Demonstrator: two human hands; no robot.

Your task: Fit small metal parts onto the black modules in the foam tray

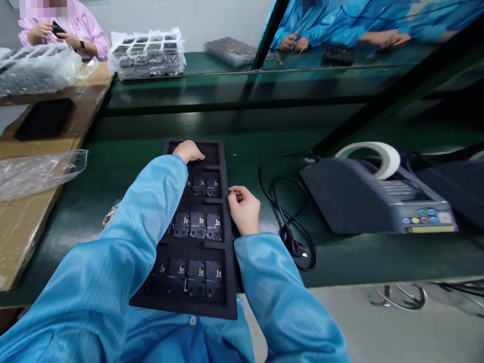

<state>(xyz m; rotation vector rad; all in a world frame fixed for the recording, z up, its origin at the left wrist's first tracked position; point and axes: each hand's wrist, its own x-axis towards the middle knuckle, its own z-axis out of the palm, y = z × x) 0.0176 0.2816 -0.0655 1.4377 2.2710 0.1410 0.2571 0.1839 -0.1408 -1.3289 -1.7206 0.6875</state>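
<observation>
A long black foam tray (pixel 229 224) lies on the green bench in front of me, its near end at the bench edge. Rows of flat black electronic parts (pixel 198 225) with small gold contacts sit in its compartments. My left hand (pixel 188 150) reaches into the far compartment, fingers bent down and closed; whatever is in them is hidden. Beside the tray's right rim, my right hand (pixel 245 209) is curled with thumb and fingers together, its fingertips at the rim. I cannot make out anything held there. My left sleeve covers part of the tray's left side.
Right of the tray are a coiled black cable (pixel 295 238) and a dark grey machine (pixel 357 198) with a white tape roll (pixel 388 160). Cardboard (pixel 33 226) with a plastic bag (pixel 35 175) lies left. Stacked plastic trays (pixel 148 55) and co-workers are across the bench.
</observation>
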